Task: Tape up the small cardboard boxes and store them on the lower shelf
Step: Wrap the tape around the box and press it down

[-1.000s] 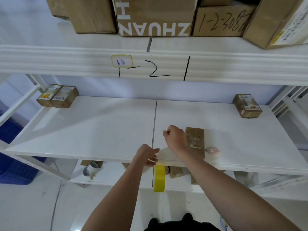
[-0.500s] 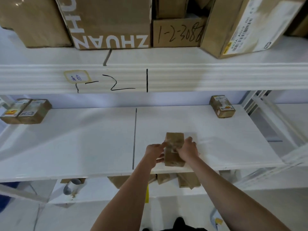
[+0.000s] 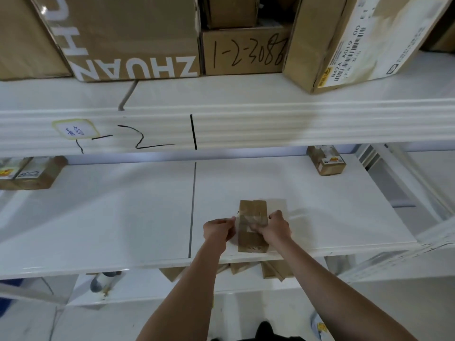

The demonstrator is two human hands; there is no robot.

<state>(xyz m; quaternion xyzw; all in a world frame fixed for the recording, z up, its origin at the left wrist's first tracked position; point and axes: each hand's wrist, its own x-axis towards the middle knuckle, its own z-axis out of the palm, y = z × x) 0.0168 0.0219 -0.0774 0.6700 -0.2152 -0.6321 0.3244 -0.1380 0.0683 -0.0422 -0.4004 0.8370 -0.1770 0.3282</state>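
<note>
A small brown cardboard box (image 3: 253, 212) lies lengthwise on the white middle shelf (image 3: 123, 212), close to its front edge. A clear strip of tape (image 3: 246, 223) crosses the top of the box. My left hand (image 3: 218, 230) is at the box's left side, its curled fingers pinching the tape's end. My right hand (image 3: 276, 228) grips the box's right side with the thumb on top. Below the front edge, the lower shelf (image 3: 147, 289) holds a few brown boxes (image 3: 273, 268), partly hidden.
Two small labelled boxes (image 3: 27, 173) sit at the back left of the middle shelf and one (image 3: 326, 159) at the back right. Large cartons (image 3: 133, 38) fill the upper shelf. A grey roll (image 3: 98, 284) lies on the lower shelf. White rack uprights (image 3: 418, 193) stand at the right.
The view shifted right and closer. My hands came together on the box from either side. The yellow tape roll that hung below the shelf edge is now hidden behind my left forearm.
</note>
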